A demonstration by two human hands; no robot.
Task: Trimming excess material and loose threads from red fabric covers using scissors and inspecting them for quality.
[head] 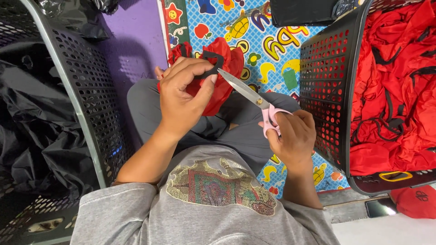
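My left hand (184,93) pinches a black strap (212,63) on a bunched red fabric piece (225,75), holding it up over my lap. My right hand (293,136) grips pink-handled scissors (255,97); the blades point up-left and their tip touches the strap right by my left thumb. The blades look nearly closed. I sit cross-legged in grey trousers on a colourful play mat (263,43).
A black perforated basket (327,77) at my right is full of red fabric with black straps (395,90). A second black basket (86,100) at my left holds black plastic bags (32,122). A phone (380,207) and a red cap lie at lower right.
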